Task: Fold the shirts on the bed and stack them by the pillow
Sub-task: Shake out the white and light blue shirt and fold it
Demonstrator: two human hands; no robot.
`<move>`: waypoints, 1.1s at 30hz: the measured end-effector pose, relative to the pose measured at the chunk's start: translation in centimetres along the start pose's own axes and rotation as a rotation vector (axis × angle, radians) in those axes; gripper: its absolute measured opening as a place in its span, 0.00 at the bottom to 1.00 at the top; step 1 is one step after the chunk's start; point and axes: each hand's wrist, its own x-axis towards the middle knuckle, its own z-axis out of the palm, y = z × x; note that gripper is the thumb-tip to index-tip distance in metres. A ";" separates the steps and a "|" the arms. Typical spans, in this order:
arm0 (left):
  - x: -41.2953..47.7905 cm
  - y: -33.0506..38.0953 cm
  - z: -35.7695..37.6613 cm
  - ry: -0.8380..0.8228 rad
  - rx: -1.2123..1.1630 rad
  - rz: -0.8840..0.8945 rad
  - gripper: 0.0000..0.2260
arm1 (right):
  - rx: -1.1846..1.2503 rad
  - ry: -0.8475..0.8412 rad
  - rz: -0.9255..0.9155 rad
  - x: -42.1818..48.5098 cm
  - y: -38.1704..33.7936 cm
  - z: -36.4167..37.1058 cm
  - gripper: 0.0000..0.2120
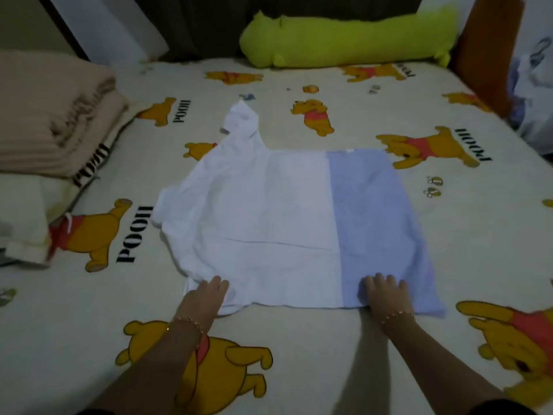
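Under both hands a shirt [269,211] is spread flat on the bed [329,354], white on the side of the left hand [206,298] and pale blue on the side of the right hand [386,295]. The left hand is laid on the shirt's near white corner, fingers straight and close together, with nothing gripped. The right hand is pressed flat on the near blue edge, fingers straight and slightly spread, with no cloth pinched. Between the two hands the near hem is seen lying fairly straight. Well beyond the left hand's fingertips one white sleeve [241,121] is stretched toward the far side, and rumpled cloth is seen just past that hand. A bracelet [187,322] is worn on each wrist. Well to the left of the left hand a cream pillow [27,211] is seen, with a folded pink blanket [51,115] lying on it. Far ahead of both hands a long green bolster [344,40] is laid along the bed's far edge. Bear prints are scattered over the bed around the forearms.
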 end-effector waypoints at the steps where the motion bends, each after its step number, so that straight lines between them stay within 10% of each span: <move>1: -0.3 0.0 0.1 0.010 -0.017 -0.012 0.37 | -0.011 -0.012 -0.005 -0.1 0.1 -0.6 0.11; 10: -6.2 2.6 -1.6 -0.113 -0.011 -0.230 0.24 | -0.178 -0.322 -0.020 -4.1 2.0 -2.4 0.15; 22: -21.7 9.0 -3.1 -0.147 -0.057 -0.149 0.30 | -0.126 -0.385 -0.123 -18.8 2.2 -4.3 0.04; 33: -29.6 11.3 -4.4 -0.127 -0.274 -0.259 0.32 | -0.102 -0.420 -0.118 -26.7 -2.0 -4.2 0.16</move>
